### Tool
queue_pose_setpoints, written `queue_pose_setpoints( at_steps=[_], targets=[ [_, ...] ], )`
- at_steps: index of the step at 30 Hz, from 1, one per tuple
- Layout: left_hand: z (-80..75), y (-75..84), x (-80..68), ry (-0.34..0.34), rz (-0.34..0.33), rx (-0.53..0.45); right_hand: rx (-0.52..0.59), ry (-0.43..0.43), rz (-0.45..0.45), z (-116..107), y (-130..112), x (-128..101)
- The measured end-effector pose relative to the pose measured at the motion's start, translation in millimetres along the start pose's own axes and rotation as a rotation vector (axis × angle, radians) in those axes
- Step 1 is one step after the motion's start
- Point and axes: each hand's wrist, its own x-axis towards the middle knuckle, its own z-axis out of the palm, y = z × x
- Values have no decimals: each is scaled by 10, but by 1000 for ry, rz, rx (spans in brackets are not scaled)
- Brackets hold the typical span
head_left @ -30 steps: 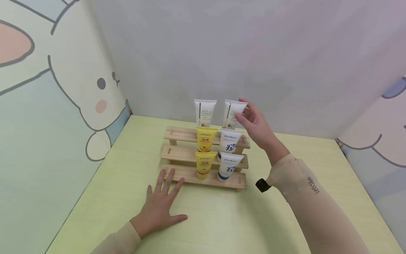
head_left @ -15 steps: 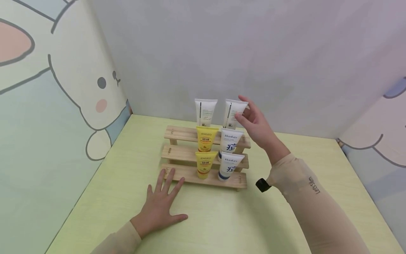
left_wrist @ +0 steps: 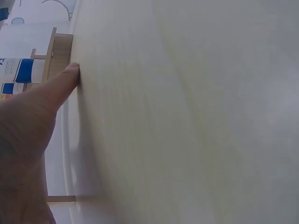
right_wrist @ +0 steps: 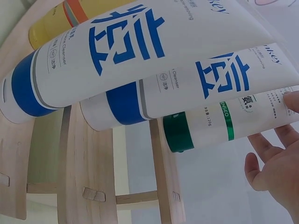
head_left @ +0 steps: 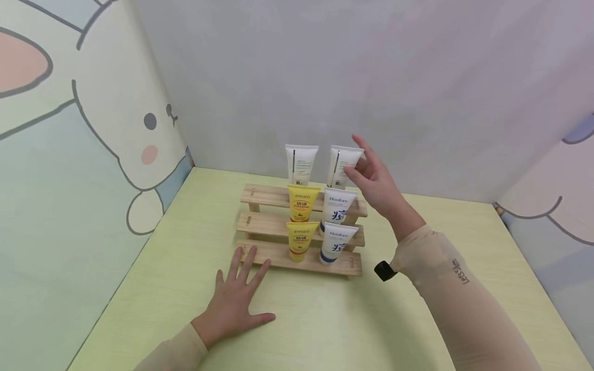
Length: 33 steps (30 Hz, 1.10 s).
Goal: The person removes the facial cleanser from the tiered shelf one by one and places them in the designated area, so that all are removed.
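Note:
A three-step wooden rack (head_left: 266,253) bears squeeze tubes standing on their caps in two columns. At the top right step stands a white tube (head_left: 342,164), whose green cap (right_wrist: 178,133) shows in the right wrist view. My right hand (head_left: 378,183) is beside this tube, thumb against its front and index finger raised clear of its top edge. My left hand (head_left: 232,304) lies flat on the table with spread fingers, fingertips at the rack's front left corner. Its thumb (left_wrist: 63,84) points toward the rack in the left wrist view.
Another white tube (head_left: 300,164) stands top left. Two yellow tubes (head_left: 303,201) fill the left column below it, and two white-and-blue cleanser tubes (head_left: 335,242) the right. A grey wall (head_left: 278,77) rises behind; printed side panels (head_left: 116,103) flank the pale table (head_left: 315,324).
My right index finger has lifted up and away from the top of the white tube. The tubes and rack stand as before, and my left hand has not moved.

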Motion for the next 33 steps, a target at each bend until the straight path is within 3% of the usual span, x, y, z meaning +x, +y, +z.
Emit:
queue_pose_setpoints(
  at_steps=[11, 19, 26, 33],
  targets=[
    [8, 3, 6, -9, 3, -19, -37, 61, -24, -35, 32, -31],
    [7, -11, 5, 0, -6, -5, -25, 193, 18, -414, -74, -235],
    [14, -47, 20, 1, -6, 19, -141, 253, 175, -913, 4, -626],
    [4, -118, 8, 3, -11, 14, -218, 191, 336, -1056, 513, -864]
  ],
)
